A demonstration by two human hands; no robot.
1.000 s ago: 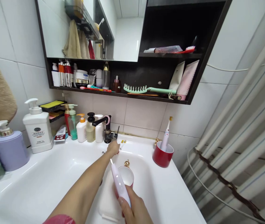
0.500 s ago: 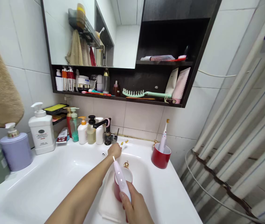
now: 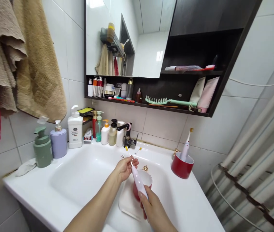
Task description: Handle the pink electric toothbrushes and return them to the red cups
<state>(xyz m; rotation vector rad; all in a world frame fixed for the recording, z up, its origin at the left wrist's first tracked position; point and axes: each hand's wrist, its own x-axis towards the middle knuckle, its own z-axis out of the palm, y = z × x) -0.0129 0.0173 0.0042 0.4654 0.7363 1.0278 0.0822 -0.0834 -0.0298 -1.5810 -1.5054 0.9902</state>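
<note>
Holds one smooth, tapered toothbrush handle [image 3: 138, 178] in right grip [image 3: 150, 203]; pinches one slim brush head [image 3: 127, 149] in left grip [image 3: 126, 168]. Includes two glossy cylindrical cups [image 3: 182, 168], one loose bristled head [image 3: 140, 149].

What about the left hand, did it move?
Yes: the left hand has moved away from the black faucet, back toward the person.

1. Smooth, glossy plastic is seen on the toothbrush handle [image 3: 138, 181].
2. The washbasin [image 3: 79, 177] is finished smooth and glossy.
3. Near its left edge, a matt surface is shown by the green bottle [image 3: 42, 151].
4. Rough cloth is seen in the tan towel [image 3: 36, 61].
</note>
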